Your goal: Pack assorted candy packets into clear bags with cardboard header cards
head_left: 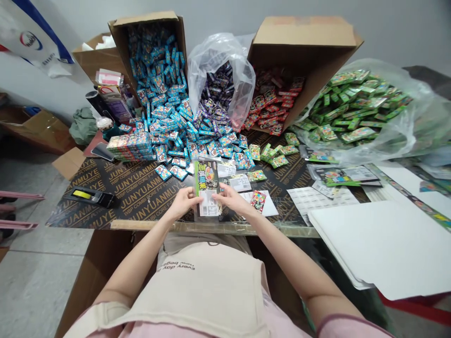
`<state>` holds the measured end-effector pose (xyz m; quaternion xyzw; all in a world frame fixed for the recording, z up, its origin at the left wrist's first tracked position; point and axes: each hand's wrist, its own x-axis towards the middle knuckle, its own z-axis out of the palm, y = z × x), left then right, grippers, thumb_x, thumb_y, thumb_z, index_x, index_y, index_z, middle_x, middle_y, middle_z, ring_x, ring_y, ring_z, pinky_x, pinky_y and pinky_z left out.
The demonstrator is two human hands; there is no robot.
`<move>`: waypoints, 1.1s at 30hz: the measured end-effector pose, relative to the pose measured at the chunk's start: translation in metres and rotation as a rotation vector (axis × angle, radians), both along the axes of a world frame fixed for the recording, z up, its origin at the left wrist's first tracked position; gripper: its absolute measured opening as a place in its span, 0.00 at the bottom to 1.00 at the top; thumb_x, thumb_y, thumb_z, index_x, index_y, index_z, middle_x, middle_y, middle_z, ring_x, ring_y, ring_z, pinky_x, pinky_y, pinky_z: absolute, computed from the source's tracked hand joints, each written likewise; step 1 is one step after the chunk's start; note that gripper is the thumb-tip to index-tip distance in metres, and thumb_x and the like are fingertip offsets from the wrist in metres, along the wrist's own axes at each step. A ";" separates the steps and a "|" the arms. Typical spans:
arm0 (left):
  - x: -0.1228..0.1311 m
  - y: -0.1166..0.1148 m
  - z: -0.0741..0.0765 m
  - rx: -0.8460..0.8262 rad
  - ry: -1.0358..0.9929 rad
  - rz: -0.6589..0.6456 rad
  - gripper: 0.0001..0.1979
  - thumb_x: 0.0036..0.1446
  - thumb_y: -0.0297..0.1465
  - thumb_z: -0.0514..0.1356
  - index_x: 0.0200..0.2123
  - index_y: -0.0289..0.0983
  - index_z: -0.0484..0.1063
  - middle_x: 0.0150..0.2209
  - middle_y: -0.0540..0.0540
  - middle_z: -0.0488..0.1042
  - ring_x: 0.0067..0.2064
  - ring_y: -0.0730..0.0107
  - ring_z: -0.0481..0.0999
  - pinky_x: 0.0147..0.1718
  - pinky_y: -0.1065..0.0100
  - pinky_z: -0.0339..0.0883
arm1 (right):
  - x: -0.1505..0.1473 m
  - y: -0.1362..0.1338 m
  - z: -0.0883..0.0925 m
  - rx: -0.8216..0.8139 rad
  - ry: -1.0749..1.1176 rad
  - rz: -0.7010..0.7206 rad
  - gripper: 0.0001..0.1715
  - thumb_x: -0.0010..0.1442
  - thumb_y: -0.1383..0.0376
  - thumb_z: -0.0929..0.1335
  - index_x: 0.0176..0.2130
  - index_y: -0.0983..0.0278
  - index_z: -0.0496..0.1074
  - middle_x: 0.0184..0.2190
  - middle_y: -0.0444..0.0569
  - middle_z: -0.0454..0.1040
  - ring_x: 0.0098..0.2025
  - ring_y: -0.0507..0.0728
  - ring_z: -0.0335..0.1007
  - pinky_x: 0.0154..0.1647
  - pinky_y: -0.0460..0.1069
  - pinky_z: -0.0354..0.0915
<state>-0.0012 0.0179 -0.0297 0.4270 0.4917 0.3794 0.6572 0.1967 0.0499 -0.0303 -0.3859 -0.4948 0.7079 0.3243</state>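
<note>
A printed candy pouch [207, 183], black and green at the top with a pale label panel below, is upright between my hands near the table's front edge. My left hand [185, 203] pinches its left side, and my right hand [232, 199] grips the right side with the thumb on the front. Just right of my right hand lies a small red candy box [258, 200] on white paper. Behind the pouch are a green candy box [257, 175] and a white label card [240, 182]. Whether anything is inside the pouch, I cannot tell.
Blue candy boxes [176, 112] spill from a tipped carton [148, 19]. Purple boxes [218, 89] fill a plastic bag, red ones [271, 105] another carton [305, 33], green ones [355, 105] a bag at right. A tape dispenser [89, 196] sits left; white card sheets [380, 239] lie right.
</note>
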 end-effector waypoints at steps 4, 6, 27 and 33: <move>0.007 0.005 -0.001 0.095 -0.037 0.032 0.20 0.39 0.36 0.72 0.37 0.33 0.75 0.35 0.43 0.80 0.34 0.62 0.79 0.34 0.67 0.71 | 0.003 0.000 -0.001 0.107 -0.010 -0.170 0.24 0.45 0.56 0.75 0.41 0.63 0.72 0.37 0.47 0.79 0.37 0.56 0.75 0.42 0.51 0.70; 0.010 0.010 0.000 0.182 -0.079 0.156 0.20 0.41 0.37 0.71 0.38 0.34 0.76 0.38 0.43 0.80 0.39 0.61 0.79 0.40 0.65 0.70 | 0.001 -0.002 -0.002 0.159 -0.050 -0.160 0.22 0.45 0.56 0.76 0.38 0.63 0.74 0.36 0.47 0.79 0.37 0.57 0.75 0.43 0.52 0.69; 0.026 0.011 0.046 0.326 -0.009 0.401 0.06 0.40 0.31 0.70 0.26 0.38 0.80 0.29 0.47 0.80 0.33 0.66 0.78 0.39 0.64 0.70 | -0.006 -0.008 0.028 0.490 -0.050 -0.484 0.05 0.54 0.62 0.71 0.34 0.58 0.78 0.37 0.47 0.81 0.40 0.59 0.78 0.45 0.55 0.71; 0.016 0.000 0.063 0.641 0.348 0.217 0.04 0.45 0.33 0.69 0.28 0.41 0.81 0.33 0.45 0.82 0.36 0.63 0.80 0.42 0.62 0.73 | 0.011 -0.014 0.036 0.579 -0.155 -0.377 0.07 0.55 0.60 0.72 0.33 0.58 0.81 0.37 0.47 0.81 0.39 0.58 0.78 0.44 0.54 0.73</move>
